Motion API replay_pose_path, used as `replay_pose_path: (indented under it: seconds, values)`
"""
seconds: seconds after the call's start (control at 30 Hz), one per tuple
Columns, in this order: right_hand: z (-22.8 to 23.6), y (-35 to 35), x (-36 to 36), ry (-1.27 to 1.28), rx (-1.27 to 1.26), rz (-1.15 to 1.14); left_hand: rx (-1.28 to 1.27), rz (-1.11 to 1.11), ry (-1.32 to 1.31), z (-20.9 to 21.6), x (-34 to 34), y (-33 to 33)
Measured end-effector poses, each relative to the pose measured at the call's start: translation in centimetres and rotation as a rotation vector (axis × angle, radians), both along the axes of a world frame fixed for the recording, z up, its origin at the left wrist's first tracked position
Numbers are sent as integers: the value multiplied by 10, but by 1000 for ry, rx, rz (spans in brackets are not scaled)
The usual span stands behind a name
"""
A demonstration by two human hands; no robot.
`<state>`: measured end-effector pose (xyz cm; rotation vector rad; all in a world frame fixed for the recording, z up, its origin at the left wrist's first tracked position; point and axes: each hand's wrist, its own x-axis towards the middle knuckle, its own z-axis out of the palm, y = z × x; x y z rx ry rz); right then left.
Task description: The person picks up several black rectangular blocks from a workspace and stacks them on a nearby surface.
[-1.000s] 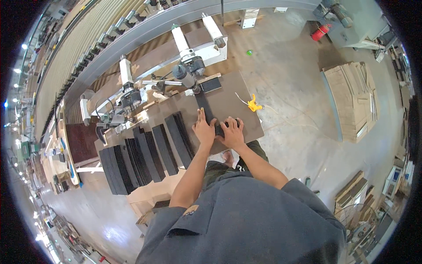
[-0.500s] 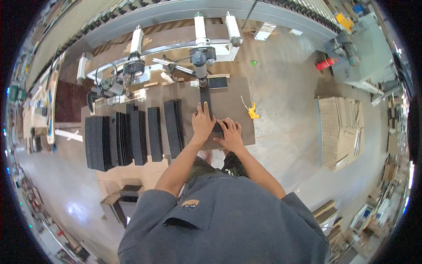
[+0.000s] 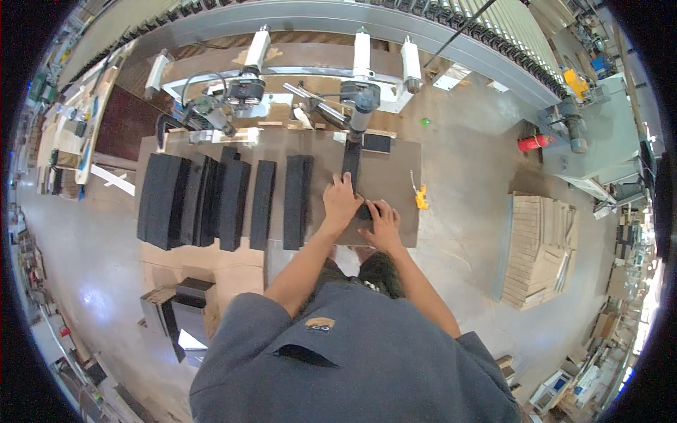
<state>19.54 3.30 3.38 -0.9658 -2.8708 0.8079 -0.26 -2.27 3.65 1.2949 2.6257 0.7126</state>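
A narrow black strip (image 3: 351, 162) lies lengthwise on the brown worktable (image 3: 395, 158), its far end beneath an upright drill-like machine head (image 3: 363, 106). My left hand (image 3: 341, 202) rests over the strip's middle, fingers pointing away from me and thumb at its right side, gripping it. At the near end, my right hand (image 3: 383, 224) has its fingers bent around the strip, close to my left thumb. Both palms hide part of it. To the left stand several stacks of similar black strips (image 3: 298, 201), the largest a thick block (image 3: 163, 201).
A yellow clamp-like piece (image 3: 422, 197) lies at the table's right edge. White cylinders and motors (image 3: 247, 88) line the far side. Cardboard stacks (image 3: 536, 250) and a red fire extinguisher (image 3: 534, 143) are on the right. An open carton (image 3: 166, 317) stands lower left.
My view has swung, so the table and machine appear shifted to the right. Both hands stay on the strip beneath the machine head, with little visible change in grip.
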Motion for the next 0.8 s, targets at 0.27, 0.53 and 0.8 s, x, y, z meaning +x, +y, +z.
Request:
replay_pose_path:
  seconds: [0.27, 0.53, 0.8]
  values:
    - [-22, -5, 9, 18, 30, -58, 7, 145, -174, 65, -4, -87]
    - [-20, -4, 5, 19, 95, -41, -27, 228, 47, 62, -53, -183]
    - [-18, -6, 6, 42, 62, -71, -243, 335, 217, 60, -100, -199]
